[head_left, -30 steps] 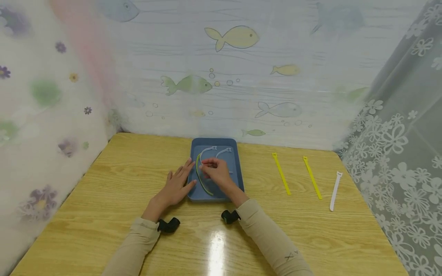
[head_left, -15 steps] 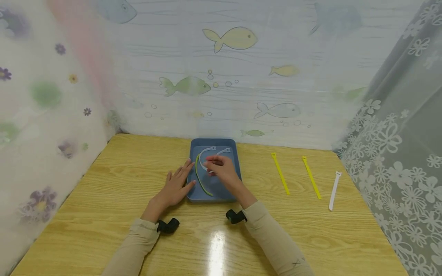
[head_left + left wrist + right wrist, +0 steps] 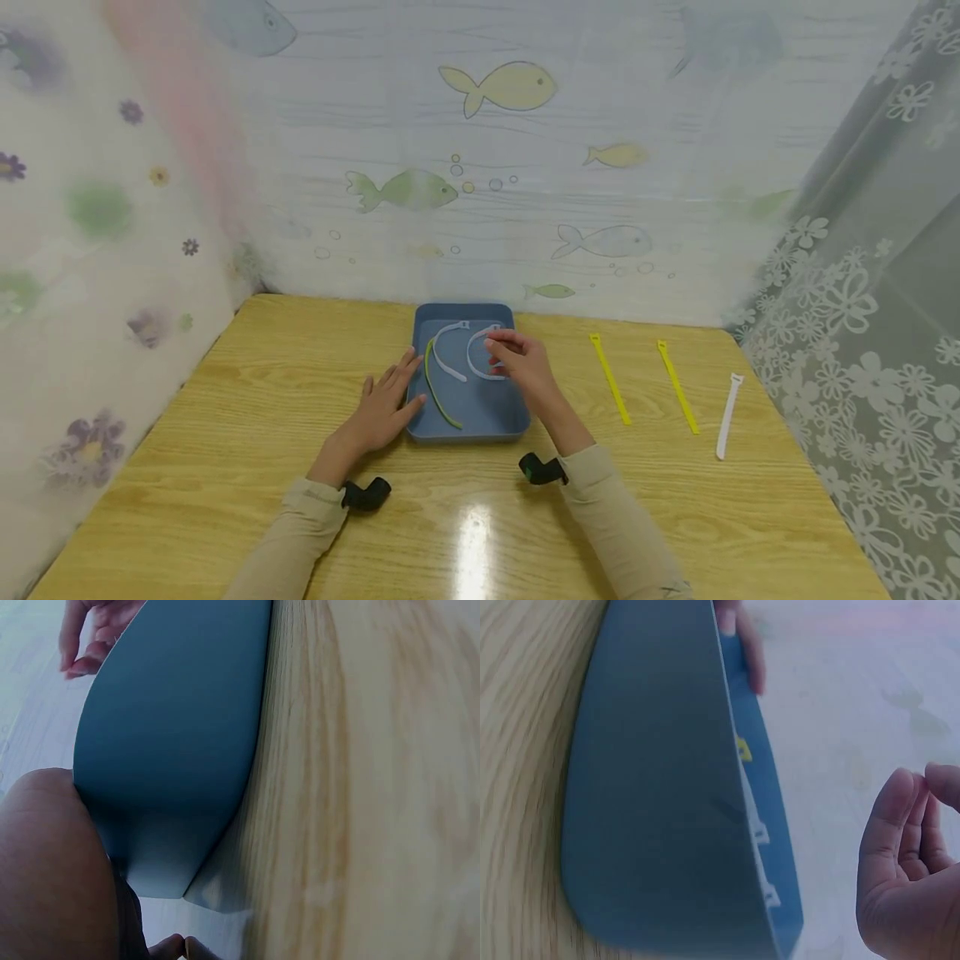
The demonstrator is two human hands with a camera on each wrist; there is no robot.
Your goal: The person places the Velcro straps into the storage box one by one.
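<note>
**Thin ties in a blue tray, right hand hovering over them**

A pale curtain printed with fish is hanging behind a yellow wooden table, with a lace-flower curtain closing off the right of the frame. At the middle of the head view a blue tray is sitting on the table, and inside it two white ties are lying curled beside a yellow-green tie that is bowing along the tray's left part.

The right hand is hanging over the tray's right half, just by the nearer white loop. Its fingers are loosely curled; the right wrist view is showing them relaxed with nothing between them, so this grip is holding nothing. The left hand is resting flat on the table, fingers straight, fingertips touching the tray's left wall and steadying it.

To the right of the tray, well apart from it, two yellow ties and one white tie are lying straight on the table.

These ties are looking very light, thin and springy, likely smooth and lying almost flat, so a fingertip pinch is probably suiting them best. The raised arc of a curled loop, or the thicker head end, is seeming the easiest place to take hold.
</note>
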